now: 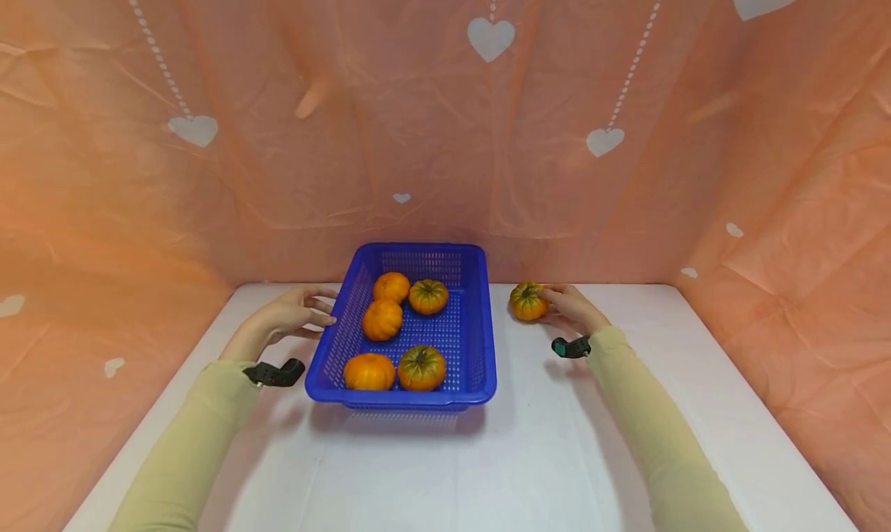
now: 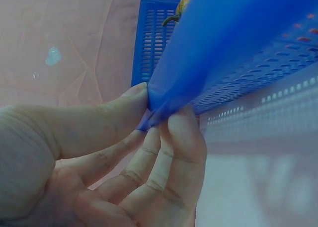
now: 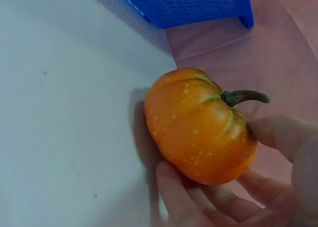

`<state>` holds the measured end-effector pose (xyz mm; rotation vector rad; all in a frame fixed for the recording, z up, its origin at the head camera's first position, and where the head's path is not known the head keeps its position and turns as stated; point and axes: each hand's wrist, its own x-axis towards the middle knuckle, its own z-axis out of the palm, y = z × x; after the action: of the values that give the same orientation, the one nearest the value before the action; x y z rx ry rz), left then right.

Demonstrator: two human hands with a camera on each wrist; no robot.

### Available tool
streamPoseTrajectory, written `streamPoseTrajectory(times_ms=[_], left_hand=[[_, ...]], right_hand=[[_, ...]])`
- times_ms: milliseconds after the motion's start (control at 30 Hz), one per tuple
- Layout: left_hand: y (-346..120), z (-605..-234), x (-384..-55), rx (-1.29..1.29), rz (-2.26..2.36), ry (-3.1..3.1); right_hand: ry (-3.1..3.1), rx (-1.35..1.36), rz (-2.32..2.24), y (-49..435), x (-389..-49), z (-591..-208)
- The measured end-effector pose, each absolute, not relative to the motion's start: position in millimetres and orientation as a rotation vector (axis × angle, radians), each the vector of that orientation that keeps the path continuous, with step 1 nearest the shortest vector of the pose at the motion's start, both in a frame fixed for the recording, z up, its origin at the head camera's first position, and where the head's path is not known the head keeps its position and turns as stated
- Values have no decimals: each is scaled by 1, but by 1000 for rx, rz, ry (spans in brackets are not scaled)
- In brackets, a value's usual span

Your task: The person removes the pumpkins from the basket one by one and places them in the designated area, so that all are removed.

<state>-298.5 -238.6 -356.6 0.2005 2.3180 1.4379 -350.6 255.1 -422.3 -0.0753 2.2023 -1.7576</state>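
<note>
A blue plastic basket (image 1: 404, 398) stands on the white table, with several small orange pumpkins inside it. My left hand (image 1: 295, 313) pinches the basket's left rim; in the left wrist view the thumb (image 2: 107, 122) lies on one side of the rim and the fingers on the other. Right of the basket, a small orange pumpkin (image 3: 198, 130) with greenish grooves and a dark curved stem is held by my right hand (image 1: 574, 308). Its thumb presses near the stem, while the fingers curl round the lower side, close over the table.
Two greenish-orange pumpkins, one at the back (image 1: 428, 297) and one at the front (image 1: 421, 369), share the basket with plain orange ones (image 1: 382, 320). An orange curtain (image 1: 543, 207) with white hearts hangs behind the table (image 1: 543, 455) and at both sides.
</note>
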Motion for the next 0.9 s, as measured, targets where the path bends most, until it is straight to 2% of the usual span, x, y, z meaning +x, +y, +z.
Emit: streamPoseTrajectory(times_ms=[900], left_hand=[[-238,-356,-299,203,1420,2331]], right_hand=[[2076,171,-1859,252,-347,-421]])
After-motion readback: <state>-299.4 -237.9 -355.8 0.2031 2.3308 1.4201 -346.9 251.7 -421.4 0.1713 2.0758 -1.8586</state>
